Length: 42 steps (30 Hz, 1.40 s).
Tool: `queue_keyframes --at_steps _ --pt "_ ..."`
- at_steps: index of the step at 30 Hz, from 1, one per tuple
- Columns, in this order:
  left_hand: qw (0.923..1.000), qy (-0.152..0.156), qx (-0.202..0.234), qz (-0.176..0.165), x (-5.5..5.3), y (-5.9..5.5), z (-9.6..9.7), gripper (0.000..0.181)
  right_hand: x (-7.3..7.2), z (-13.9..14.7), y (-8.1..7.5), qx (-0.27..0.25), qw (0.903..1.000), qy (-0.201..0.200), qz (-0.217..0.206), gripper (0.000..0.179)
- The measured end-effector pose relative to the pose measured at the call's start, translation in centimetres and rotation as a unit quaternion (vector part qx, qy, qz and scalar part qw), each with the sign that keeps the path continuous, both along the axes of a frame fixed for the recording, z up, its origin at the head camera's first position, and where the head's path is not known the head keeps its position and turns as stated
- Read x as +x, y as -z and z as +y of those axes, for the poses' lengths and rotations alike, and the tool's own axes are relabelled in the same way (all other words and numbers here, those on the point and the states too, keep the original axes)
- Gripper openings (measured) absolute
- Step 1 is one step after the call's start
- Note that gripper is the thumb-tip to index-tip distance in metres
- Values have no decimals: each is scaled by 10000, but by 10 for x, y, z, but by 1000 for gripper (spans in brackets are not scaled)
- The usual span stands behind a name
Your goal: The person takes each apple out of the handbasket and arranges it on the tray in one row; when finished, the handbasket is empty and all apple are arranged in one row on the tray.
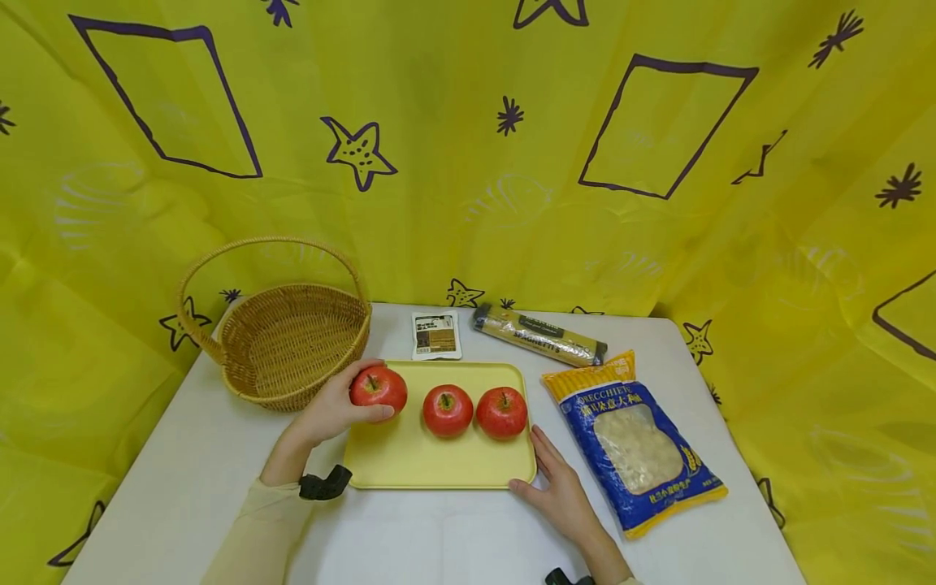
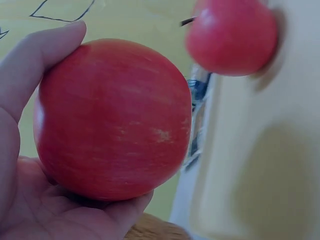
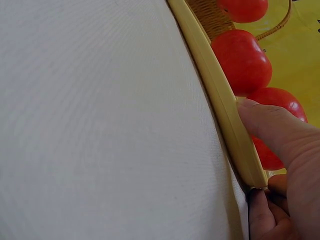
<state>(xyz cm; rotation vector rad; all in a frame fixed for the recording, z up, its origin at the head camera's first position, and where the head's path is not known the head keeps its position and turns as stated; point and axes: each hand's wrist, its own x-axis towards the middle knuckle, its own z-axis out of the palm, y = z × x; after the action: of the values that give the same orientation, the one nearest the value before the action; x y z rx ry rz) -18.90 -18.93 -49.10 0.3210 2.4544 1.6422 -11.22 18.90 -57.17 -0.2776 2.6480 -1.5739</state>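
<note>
My left hand (image 1: pixel 332 409) grips a red apple (image 1: pixel 378 391) between thumb and fingers over the left end of a pale yellow tray (image 1: pixel 409 463). In the left wrist view that apple (image 2: pixel 115 120) fills the grasp, and a shadow falls on the tray (image 2: pixel 270 170) beyond it. Two more red apples sit on the tray, one in the middle (image 1: pixel 448 410) and one (image 1: pixel 501 413) toward the right. At the tray's near right corner, my right hand (image 1: pixel 559 491) holds the edge. The right wrist view has its thumb on the rim (image 3: pixel 232 120) and fingers around the corner.
A wicker basket (image 1: pixel 292 345) with a tall handle stands behind left. Behind the tray lie a small white packet (image 1: pixel 436 335) and a spaghetti pack (image 1: pixel 541 335). A blue and yellow orecchiette bag (image 1: pixel 636 447) lies to the right. Yellow patterned cloth (image 1: pixel 439 203) hangs behind the white table (image 1: pixel 409 536).
</note>
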Motion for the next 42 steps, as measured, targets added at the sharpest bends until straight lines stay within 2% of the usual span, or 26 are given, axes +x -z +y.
queue_keyframes --at_steps 7,10,11,15,25,42 --pt "9998 18 -40 -180 4 13 10 76 -1 1 0 -2 9999 -1 -136 90" --pt "9996 -13 -133 -229 3 21 10 76 -1 0 0 16 9999 18 -168 90" --pt "9996 -20 -148 -239 1 28 9 77 -1 0 -1 17 9998 20 -175 90" --pt "9995 -26 -159 -285 0 34 10 80 0 0 -1 -3 9999 12 -163 90" --pt "9992 68 -222 -336 -4 38 12 82 -1 0 -1 -5 9998 21 -189 90" --pt "9983 167 -328 -458 -5 39 16 87 0 1 -1 22 9998 1 -197 90"
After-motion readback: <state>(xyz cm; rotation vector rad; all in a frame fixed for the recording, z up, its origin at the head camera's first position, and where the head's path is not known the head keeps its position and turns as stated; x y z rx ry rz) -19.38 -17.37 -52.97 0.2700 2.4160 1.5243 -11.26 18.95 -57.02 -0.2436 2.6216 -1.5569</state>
